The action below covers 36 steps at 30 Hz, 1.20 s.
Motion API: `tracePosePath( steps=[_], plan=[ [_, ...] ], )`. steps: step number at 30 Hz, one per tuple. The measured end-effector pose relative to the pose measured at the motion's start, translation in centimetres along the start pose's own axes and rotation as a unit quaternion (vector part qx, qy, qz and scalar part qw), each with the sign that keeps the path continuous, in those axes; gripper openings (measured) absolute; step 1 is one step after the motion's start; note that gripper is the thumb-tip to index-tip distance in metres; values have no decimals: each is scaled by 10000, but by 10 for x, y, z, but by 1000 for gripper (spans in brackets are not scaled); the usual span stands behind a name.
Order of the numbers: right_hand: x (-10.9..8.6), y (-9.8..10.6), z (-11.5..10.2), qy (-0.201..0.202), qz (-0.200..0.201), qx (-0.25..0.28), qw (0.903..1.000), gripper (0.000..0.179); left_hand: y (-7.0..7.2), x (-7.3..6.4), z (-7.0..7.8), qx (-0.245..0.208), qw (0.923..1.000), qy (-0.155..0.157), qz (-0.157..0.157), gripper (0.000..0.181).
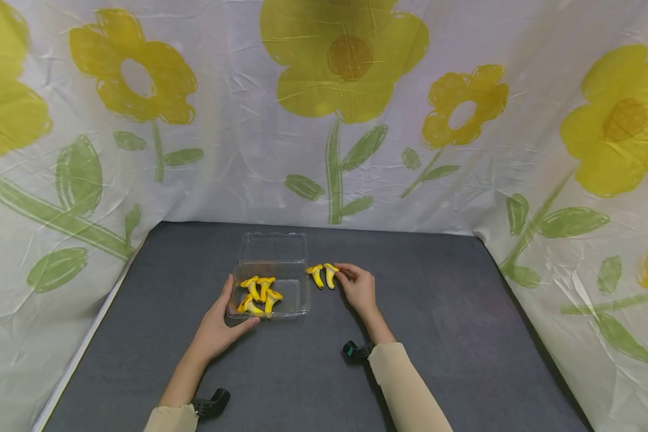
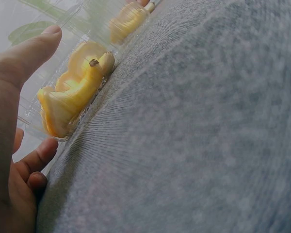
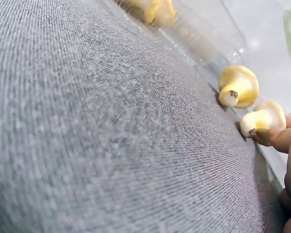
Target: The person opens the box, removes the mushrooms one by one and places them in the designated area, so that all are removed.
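Note:
A clear plastic clamshell box (image 1: pixel 297 300) lies with its lid tipped back, and several yellow chanterelle-like mushrooms (image 2: pixel 70 104) are grouped in its left half. My left hand (image 1: pixel 218 327) holds the near left corner, thumb along the front wall and fingers at the left side. Right of the box, two more mushrooms lie side by side on the table. The thumb and fingertips of my right hand (image 1: pixel 359 291) pinch the cap of the outer mushroom (image 3: pixel 264 121). Its neighbour, the inner mushroom (image 3: pixel 239 87), lies untouched between it and the box wall.
Dark grey cloth (image 1: pixel 453 336) covers the table. A white curtain printed with yellow flowers (image 1: pixel 237 180) hangs behind it and along both sides. The box's transparent lid (image 1: pixel 274 247) extends toward the back edge. Black cameras are strapped to both wrists.

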State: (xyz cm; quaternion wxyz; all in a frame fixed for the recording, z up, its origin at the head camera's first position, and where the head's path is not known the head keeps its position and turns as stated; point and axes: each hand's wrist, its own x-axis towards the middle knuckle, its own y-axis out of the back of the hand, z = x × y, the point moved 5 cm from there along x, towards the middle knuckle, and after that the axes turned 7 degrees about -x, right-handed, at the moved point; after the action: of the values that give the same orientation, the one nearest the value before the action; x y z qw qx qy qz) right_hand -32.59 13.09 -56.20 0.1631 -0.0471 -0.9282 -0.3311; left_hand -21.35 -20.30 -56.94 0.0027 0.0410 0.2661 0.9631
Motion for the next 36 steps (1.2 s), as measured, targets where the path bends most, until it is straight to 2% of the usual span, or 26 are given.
tracePosePath(
  steps=[11, 18, 23, 36],
  plan=[
    [-2, 3, 0, 36, 0, 87, 10000, 23, -1, 0, -1, 2, 10000, -4, 18, 122],
    [-2, 3, 2, -130, -113, 287, 9994, 25, -1, 0, -2, 3, 10000, -19, 9, 123],
    [-1, 4, 4, -348, -87, 656, 9972, 25, 0, 2, -1, 25, 9999, -95, 47, 122],
    [0, 5, -2, -625, -76, 1469, 9871, 29, -1, 1, -2, -27, 10000, -5, -20, 123]
  ],
)
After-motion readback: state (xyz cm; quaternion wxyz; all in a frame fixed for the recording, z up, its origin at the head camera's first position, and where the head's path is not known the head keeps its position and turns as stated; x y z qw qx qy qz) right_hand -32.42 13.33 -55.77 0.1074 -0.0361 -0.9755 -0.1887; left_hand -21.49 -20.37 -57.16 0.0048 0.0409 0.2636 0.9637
